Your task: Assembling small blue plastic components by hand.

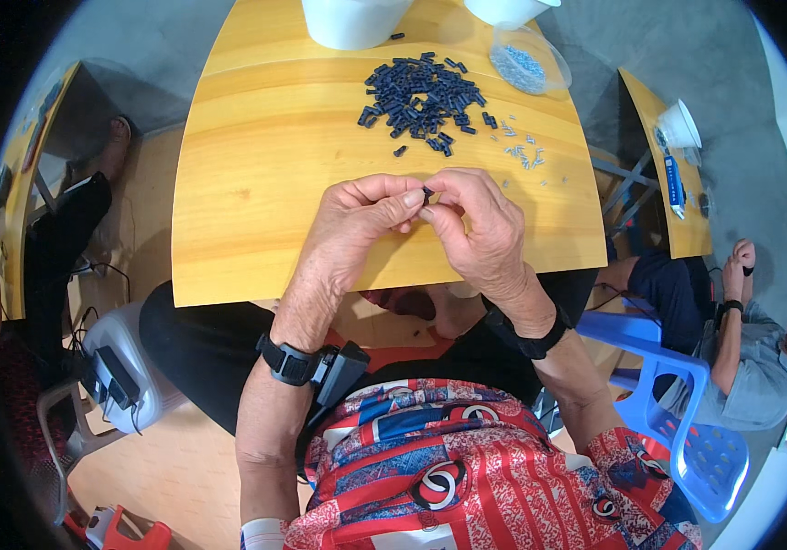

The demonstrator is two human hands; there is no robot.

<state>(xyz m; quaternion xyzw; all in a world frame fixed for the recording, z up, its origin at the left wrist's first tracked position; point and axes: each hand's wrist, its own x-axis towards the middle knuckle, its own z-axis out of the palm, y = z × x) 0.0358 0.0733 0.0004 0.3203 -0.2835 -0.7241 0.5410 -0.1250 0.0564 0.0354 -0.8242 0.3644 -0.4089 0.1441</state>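
Above the near part of the wooden table, my two hands meet over a small black plastic piece. My left hand pinches it between thumb and forefinger. From the other side my right hand has its thumb and fingertips closed on the same piece; whether a screw is also between them is too small to tell. Beyond my hands lies a heap of similar black plastic pieces. To its right, small silvery screws are scattered on the wood.
A clear plastic tub of silvery screws stands at the far right, near a white container. Another white bucket is at the far edge. A person sits at the right, beside a blue plastic stool; another person's leg shows left.
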